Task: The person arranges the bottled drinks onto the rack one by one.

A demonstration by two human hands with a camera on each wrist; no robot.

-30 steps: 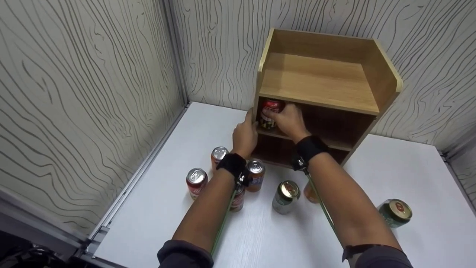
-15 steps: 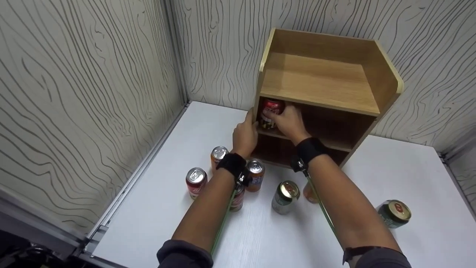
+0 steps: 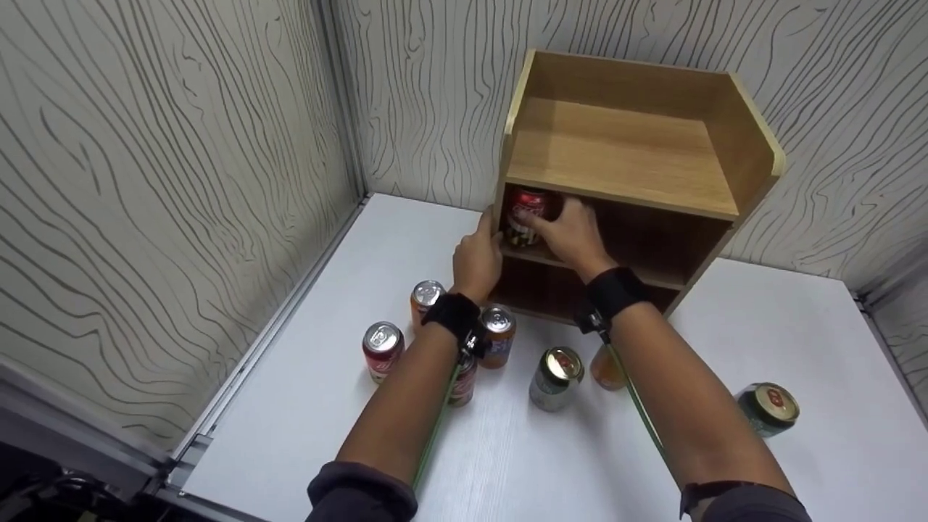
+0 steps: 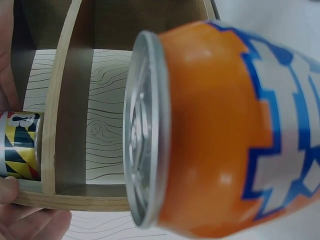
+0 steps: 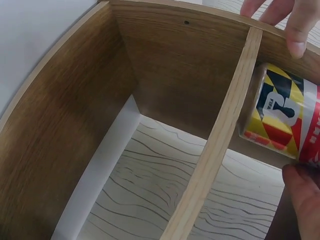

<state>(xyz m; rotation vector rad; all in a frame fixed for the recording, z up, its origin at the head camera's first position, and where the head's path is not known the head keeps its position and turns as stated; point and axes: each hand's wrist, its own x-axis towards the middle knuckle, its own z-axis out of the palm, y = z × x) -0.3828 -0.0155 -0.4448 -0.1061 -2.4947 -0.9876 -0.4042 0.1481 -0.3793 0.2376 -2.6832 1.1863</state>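
Note:
A red soda can (image 3: 528,210) with a yellow-and-black checked base stands at the left end of the shelf unit's middle compartment. My right hand (image 3: 573,232) holds it, thumb across its front and fingers at its right side. In the right wrist view the can's base (image 5: 272,112) meets the middle board (image 5: 220,130), and its top runs out of frame. My left hand (image 3: 478,261) grips the left side panel of the wooden shelf unit (image 3: 623,145), thumb inside and fingers outside. An orange soda can (image 4: 210,130) looms large close to the left wrist camera.
Left of the forearms is a red can (image 3: 383,351). Around the left wrist stand orange cans (image 3: 498,337) and another red can (image 3: 464,383). A green can (image 3: 555,380) sits between the arms, an orange can (image 3: 607,370) beside the right wrist, and another green can (image 3: 768,409) far right.
My right hand and wrist have shifted slightly right, and the red can sits slightly farther left. The left hand keeps its place on the side panel.

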